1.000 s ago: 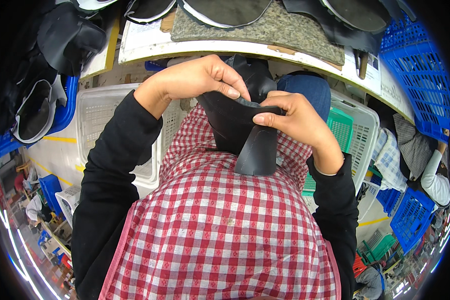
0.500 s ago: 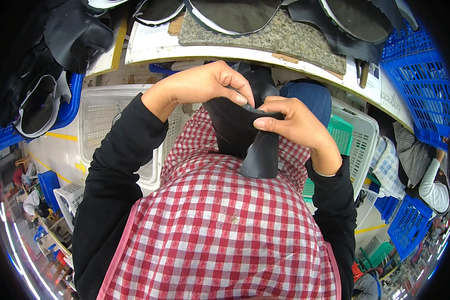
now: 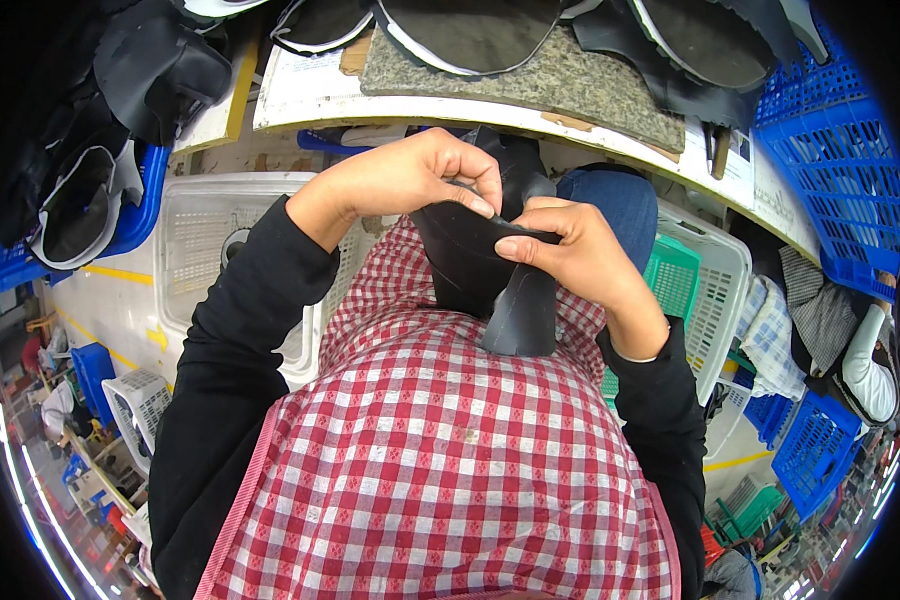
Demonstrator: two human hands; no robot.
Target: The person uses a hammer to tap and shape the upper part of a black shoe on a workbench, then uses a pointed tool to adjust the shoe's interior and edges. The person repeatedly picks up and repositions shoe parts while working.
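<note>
A black leather shoe upper (image 3: 465, 262) rests against my lap over the red checked apron (image 3: 440, 450). One stitched flap of it hangs down toward my belly. My left hand (image 3: 415, 178) pinches the upper's top edge between thumb and fingers. Close beside it, my right hand (image 3: 588, 248) grips the same edge, thumb lying along the near side and fingers behind. Between the two hands the edge looks folded over. Its far part, beyond my hands, is partly hidden under the table edge.
Ahead is a white worktable (image 3: 320, 100) with a stone slab (image 3: 530, 90) and several black uppers. White crates (image 3: 185, 240) stand at both sides of my legs, a green basket (image 3: 673, 270) inside the right one. Blue baskets (image 3: 820, 150) flank the table. Another person's sleeve (image 3: 863, 370) shows far right.
My right hand has shifted slightly left and its thumb has slid along the folded edge toward my left hand. Both hands keep hold of the upper.
</note>
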